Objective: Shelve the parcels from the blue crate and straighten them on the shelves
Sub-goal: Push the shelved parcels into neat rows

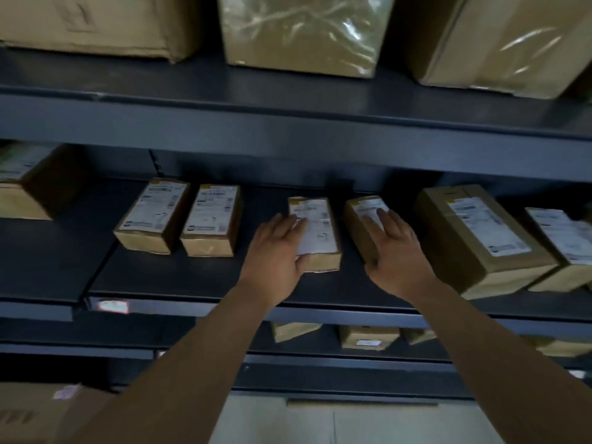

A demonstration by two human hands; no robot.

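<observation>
Centre frame, on the middle shelf point(192, 277): the left grip point(278, 248), flat-fingered, presses the left edge of a small parcel point(320, 232). The right grip point(394, 248) lies flat atop the neighbouring parcel point(360, 216). Both parcels run front-to-back, slightly askew.

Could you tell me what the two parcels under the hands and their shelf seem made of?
The left-hand parcel and right-hand parcel: matte brown cardboard, by the folded edges, with white paper labels. The shelf: probably dark painted metal, smooth with a faint sheen.
</observation>
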